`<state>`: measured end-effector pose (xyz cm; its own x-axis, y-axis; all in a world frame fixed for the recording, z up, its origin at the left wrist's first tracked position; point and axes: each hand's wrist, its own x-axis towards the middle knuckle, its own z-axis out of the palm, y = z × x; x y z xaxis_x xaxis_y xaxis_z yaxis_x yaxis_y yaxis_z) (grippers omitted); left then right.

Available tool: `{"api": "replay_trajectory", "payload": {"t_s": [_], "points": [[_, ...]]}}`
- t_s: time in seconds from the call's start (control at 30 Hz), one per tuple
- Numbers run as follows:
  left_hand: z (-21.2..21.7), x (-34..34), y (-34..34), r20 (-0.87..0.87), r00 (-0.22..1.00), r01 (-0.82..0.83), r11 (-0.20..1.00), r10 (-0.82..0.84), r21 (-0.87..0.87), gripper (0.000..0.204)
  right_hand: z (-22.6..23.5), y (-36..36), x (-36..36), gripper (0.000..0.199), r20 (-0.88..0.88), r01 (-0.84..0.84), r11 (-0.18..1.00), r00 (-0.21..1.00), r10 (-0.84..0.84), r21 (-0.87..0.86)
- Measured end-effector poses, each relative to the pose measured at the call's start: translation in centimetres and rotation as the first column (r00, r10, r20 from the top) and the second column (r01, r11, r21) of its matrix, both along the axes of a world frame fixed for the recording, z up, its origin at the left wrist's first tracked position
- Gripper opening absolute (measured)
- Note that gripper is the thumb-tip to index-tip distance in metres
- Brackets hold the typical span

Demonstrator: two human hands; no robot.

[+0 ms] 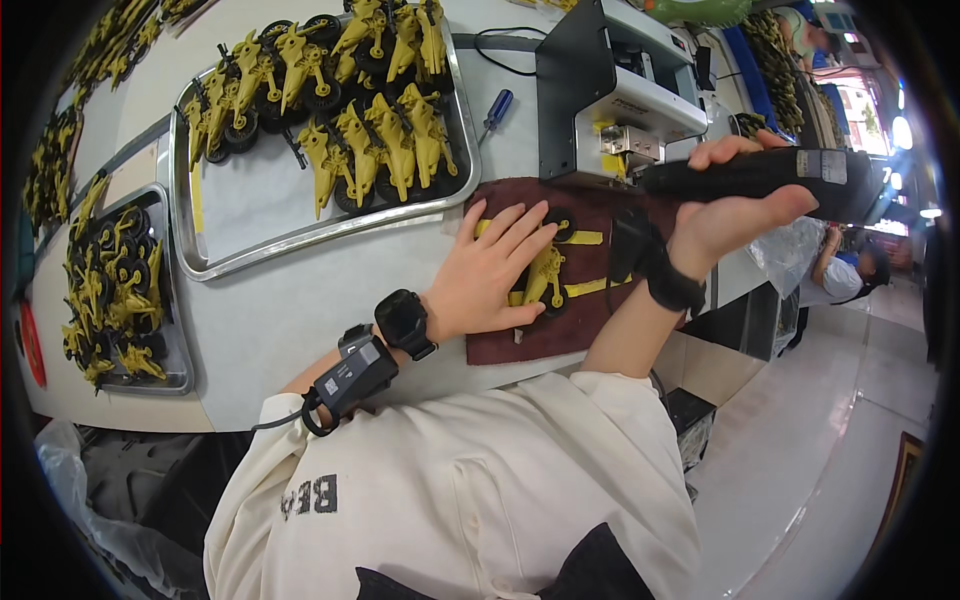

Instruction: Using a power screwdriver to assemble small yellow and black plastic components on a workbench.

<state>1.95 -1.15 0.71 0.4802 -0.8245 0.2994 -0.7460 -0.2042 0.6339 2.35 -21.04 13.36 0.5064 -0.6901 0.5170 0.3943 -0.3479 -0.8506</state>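
Observation:
My right hand [740,205] is wrapped round a black electric screwdriver [770,177]. It lies nearly level, and its narrow end points left at the metal block on the front of a grey-and-white screw feeder [640,115]. Whether the tip touches the block I cannot tell. My left hand [485,270] lies with spread fingers over a yellow toy motorcycle [545,275] with black wheels, partly covering it. The toy rests on a dark red mat [500,348] that has yellow tape strips [590,288] on it.
A large metal tray [330,238] of toy motorcycles stands behind my left hand. Another tray [180,365] with more sits at far left. A blue-handled screwdriver [498,108] lies beside the feeder. A person [840,270] is at work at far right.

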Motion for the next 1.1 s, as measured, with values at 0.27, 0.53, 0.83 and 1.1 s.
{"api": "replay_trajectory", "payload": {"t_s": [0.27, 0.53, 0.83, 1.1], "points": [[-0.9, -0.1, 0.2, -0.016, 1.000, -0.019, 1.000, 0.019, 0.010, 0.082, -4.3, 6.5, -9.4, 0.099, 0.188, -0.278, 0.947, 0.950, 0.248, 0.159], [-0.7, -0.1, 0.2, 0.003, 1.000, -0.022, 1.000, 0.022, 0.013, 0.082, -4.7, 7.1, -11.1, 0.095, 0.197, -0.138, 0.990, 0.972, 0.128, 0.038], [-0.5, 0.0, 0.2, -0.012, 1.000, -0.016, 1.000, 0.016, 0.012, 0.085, -4.7, 6.8, -11.1, 0.091, 0.147, -0.110, 0.988, 0.985, 0.093, 0.109], [-0.3, 0.1, 0.2, -0.037, 0.999, -0.005, 1.000, 0.006, 0.027, 0.089, -6.7, 7.0, -10.3, 0.088, 0.087, -0.084, 0.989, 0.994, 0.073, 0.123]]}}
